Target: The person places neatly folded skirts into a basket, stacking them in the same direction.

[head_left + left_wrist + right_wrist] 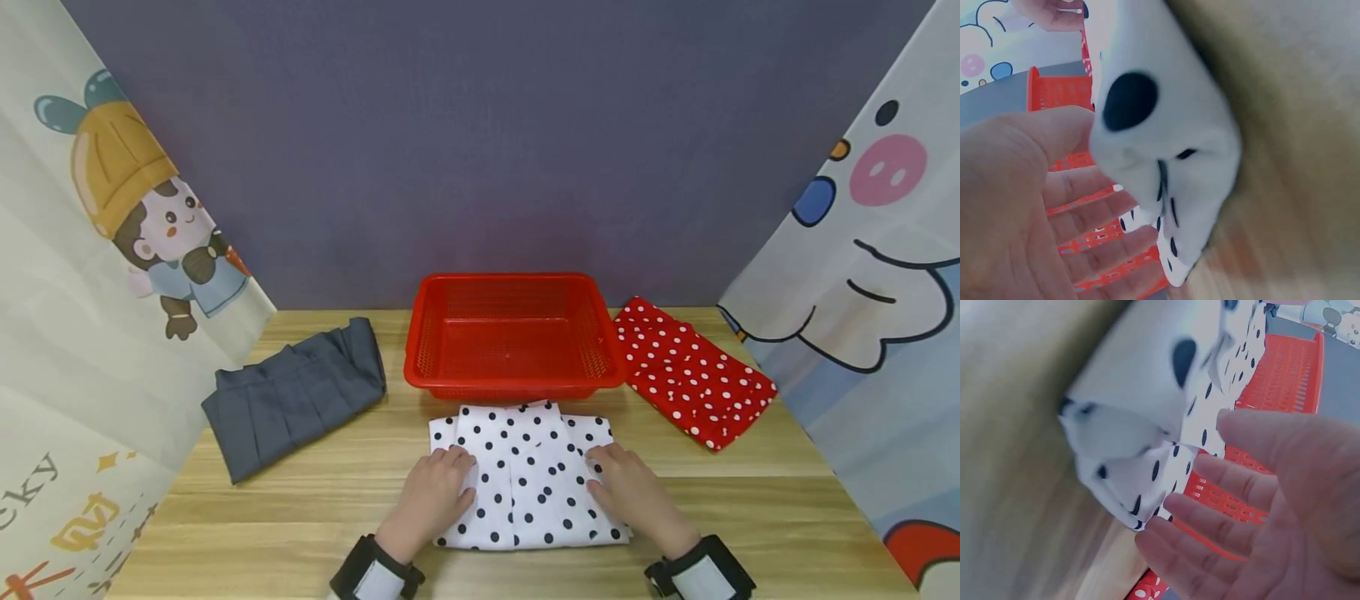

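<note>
A white cloth with black dots lies folded on the table in the head view. My left hand rests on its left side and my right hand on its right side, fingers extended. In the left wrist view the fingers of my left hand spread along the dotted cloth's edge. The right wrist view has my right hand with fingers spread at the other side of the cloth. Neither hand is curled round the cloth.
Just behind the dotted cloth stands a red plastic basket. A grey folded cloth lies on the left of the wooden table, and a red cloth with white dots on the right, against the basket's side. Printed curtains hang at both sides.
</note>
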`<state>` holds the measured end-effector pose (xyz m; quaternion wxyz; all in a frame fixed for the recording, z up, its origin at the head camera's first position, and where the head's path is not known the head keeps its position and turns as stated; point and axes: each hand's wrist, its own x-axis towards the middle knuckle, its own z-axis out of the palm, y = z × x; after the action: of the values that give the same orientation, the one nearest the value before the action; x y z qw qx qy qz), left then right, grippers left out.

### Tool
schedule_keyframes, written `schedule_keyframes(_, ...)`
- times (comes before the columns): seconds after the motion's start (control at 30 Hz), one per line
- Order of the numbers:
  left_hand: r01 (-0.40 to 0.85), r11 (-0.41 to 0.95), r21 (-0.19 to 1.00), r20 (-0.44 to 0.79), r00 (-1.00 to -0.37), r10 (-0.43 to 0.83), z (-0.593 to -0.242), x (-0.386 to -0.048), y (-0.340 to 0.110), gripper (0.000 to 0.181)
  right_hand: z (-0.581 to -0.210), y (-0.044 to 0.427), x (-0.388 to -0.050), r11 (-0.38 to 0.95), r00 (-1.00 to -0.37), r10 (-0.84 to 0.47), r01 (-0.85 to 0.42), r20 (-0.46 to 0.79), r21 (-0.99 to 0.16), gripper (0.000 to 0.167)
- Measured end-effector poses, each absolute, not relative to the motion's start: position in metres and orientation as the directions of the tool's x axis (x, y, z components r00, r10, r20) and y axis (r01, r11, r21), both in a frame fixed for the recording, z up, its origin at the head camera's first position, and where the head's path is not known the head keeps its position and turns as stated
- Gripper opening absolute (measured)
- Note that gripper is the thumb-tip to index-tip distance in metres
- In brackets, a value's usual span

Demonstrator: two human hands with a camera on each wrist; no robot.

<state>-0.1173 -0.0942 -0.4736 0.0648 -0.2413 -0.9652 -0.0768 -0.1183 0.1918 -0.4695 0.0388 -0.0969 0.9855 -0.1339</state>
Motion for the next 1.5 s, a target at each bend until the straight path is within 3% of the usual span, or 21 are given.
schedule_keyframes(0.77, 0.127, 0.967, 0.219, 0.030, -0.992, 0.123, -0.468, -0.153, -0.086, 0.051, -0.464, 0.184, -0.147, 0.966, -0.995, -0.005, 0.021, -0.099, -0.257, 0.060)
schedule_keyframes(1.07, -0.078, 0.948, 0.309, -0.113, -0.993, -0.045, -0.468, -0.157, -0.082, 0.046, -0.466, 0.178, -0.150, 0.975, -0.971, 0.045, 0.093, -0.235, -0.201, 0.064)
schedule_keyframes(1.5, -0.122, 0.939, 0.323, -0.117, -0.989, -0.088, -0.469, -0.153, -0.076, 0.052, -0.471, 0.176, -0.150, 0.958, -0.963, 0.091, 0.154, -0.253, -0.243, 0.067)
